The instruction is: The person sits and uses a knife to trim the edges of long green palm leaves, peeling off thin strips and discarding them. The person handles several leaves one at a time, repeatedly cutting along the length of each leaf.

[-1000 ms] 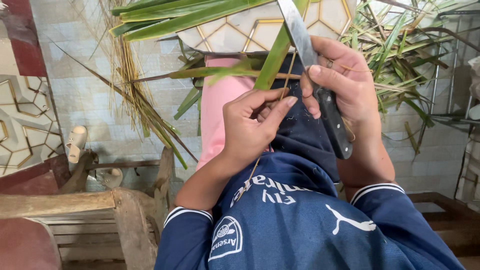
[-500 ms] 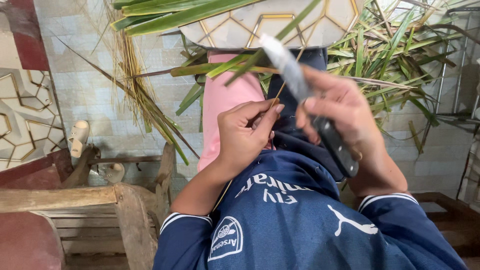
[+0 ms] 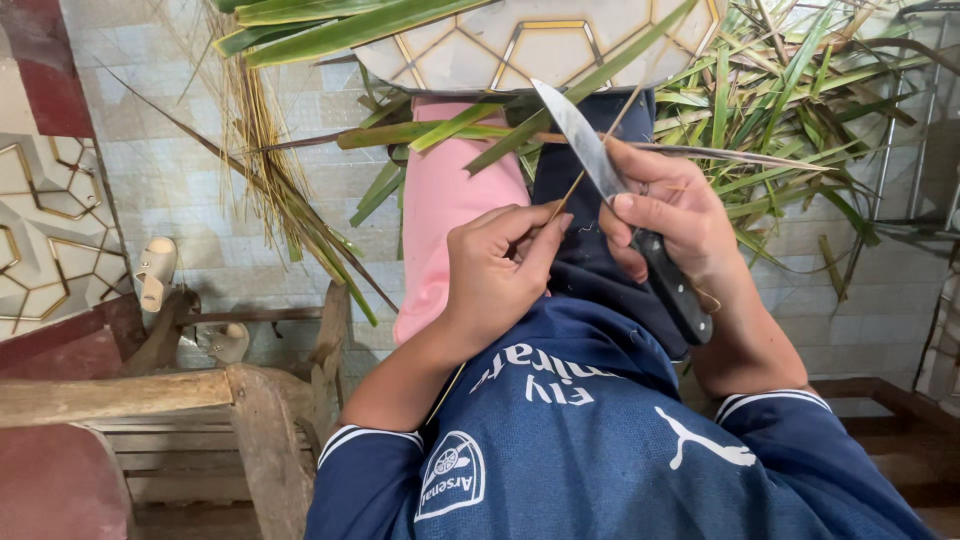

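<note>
My right hand (image 3: 672,222) is clenched around the dark handle of a long steel-bladed knife (image 3: 618,205), blade pointing up and away, tilted to the left, thumb pressed along the spine side near where blade meets handle. My left hand (image 3: 497,268) pinches a thin tan leaf midrib strip (image 3: 592,160) between thumb and fingertips, so that grip is closed on the strip. The strip runs up from the left fingers and crosses the blade near its middle; it looks to be touching the edge, though I cannot tell for sure. Both hands sit close together, just above my lap, over the dark blue shorts (image 3: 590,270) and beside the pink cloth (image 3: 445,220) on my left leg.

Past the knife tip, a heap of long green palm leaves (image 3: 780,110) spreads over the tiled floor (image 3: 180,180), with one broad green frond (image 3: 350,30) lying across the top left. A bundle of dry yellowish leaf strips (image 3: 265,170) lies to the left of the pink cloth. A pale sandal (image 3: 155,272) rests on the tiles at left, near a rough wooden bench (image 3: 130,395) at lower left. I wear a navy blue jersey (image 3: 590,450) with white trim.
</note>
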